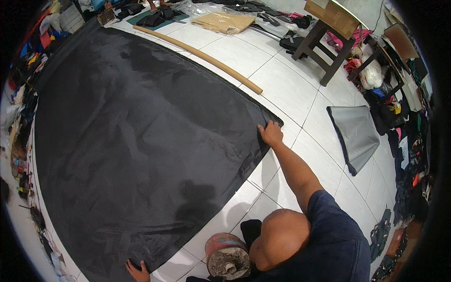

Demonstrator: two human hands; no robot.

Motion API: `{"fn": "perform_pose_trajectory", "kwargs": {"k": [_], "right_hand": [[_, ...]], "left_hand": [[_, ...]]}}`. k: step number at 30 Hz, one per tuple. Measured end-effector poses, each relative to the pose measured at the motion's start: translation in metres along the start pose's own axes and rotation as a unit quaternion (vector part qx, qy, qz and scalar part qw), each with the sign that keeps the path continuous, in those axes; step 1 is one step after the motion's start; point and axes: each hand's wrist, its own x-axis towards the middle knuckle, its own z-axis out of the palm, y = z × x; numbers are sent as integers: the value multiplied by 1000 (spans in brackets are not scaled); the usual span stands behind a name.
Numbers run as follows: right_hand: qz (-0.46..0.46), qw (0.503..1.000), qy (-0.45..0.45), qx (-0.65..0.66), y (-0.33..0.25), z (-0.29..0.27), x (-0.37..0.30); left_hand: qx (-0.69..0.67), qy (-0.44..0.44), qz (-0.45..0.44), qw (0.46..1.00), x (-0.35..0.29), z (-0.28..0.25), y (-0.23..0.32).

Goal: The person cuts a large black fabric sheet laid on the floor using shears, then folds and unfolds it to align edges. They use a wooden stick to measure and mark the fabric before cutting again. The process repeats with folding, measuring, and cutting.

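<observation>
While the black fabric sheet point(136, 131) lies spread over the white tiled floor point(291, 96), covering the left and middle of the scene, the left hand point(137, 271) rests on its near edge, fingers apart. At the sheet's right corner, the right hand point(271, 134) touches the border with bent fingers; whether they pinch the cloth, I cannot tell.

Near the person's bare knee point(285, 230) stands a reddish round tub point(217, 241), filled with a rough grey solid mass point(240, 261) from which a short stub point(230, 268) rises. At the far side, a clear plastic bag point(188, 8) meets a folded tan sheet point(223, 22); I cannot tell whether the sheet is inside. Far right, another clear bag point(371, 74) bulges with pale contents too blurred to identify.

A brown cardboard tube point(202, 54) lies along the black sheet's far edge, and a folded grey sheet point(358, 136) lies to the right.
</observation>
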Motion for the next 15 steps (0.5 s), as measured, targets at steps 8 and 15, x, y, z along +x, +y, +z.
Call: {"fn": "perform_pose_trajectory", "kwargs": {"k": [8, 15], "right_hand": [[56, 963, -38, 261, 32, 15, 58], [97, 902, -42, 418, 33, 12, 82]], "left_hand": [[12, 19, 37, 999, -3, 4, 5], [-46, -10, -17, 999, -6, 2, 5]]}}
